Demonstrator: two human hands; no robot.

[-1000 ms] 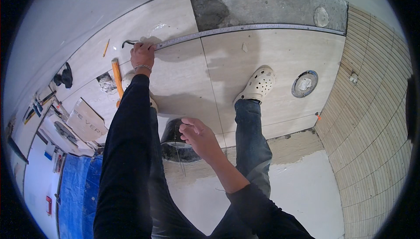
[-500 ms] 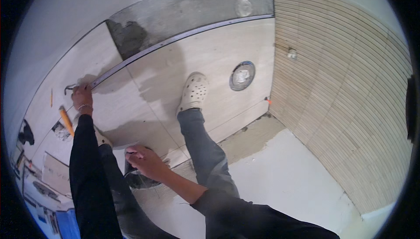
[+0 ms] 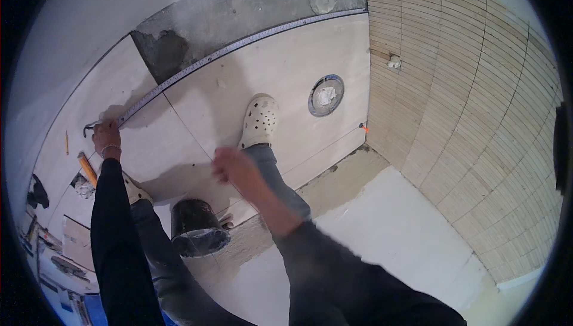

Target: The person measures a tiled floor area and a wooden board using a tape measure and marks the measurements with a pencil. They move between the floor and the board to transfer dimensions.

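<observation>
My left hand [image 3: 106,137] is closed on the near-left end of a tape measure [image 3: 209,57]; a dark curved strap or hook pokes out beside the fingers. The drawn-out blade runs across the floor tiles [image 3: 292,57], along the border with a bare grey concrete strip [image 3: 262,9], as far as the right wall. My right hand [image 3: 239,171] hovers over the tiles near my right clog [image 3: 260,122]. Motion smears its fingers, so I cannot make out their pose or anything in them.
A black bucket [image 3: 194,215] stands between my legs. A round drain opening [image 3: 326,96] lies right of my clog. A yellow-handled tool [image 3: 88,169] and a pencil [image 3: 67,142] rest at left. Ribbed beige tiles [image 3: 441,105] cover the right wall.
My right hand has swung up and right, from above the bucket to beside my right clog, uncovering the bucket. My left hand stays at the tape measure. The whole view has shifted slightly.
</observation>
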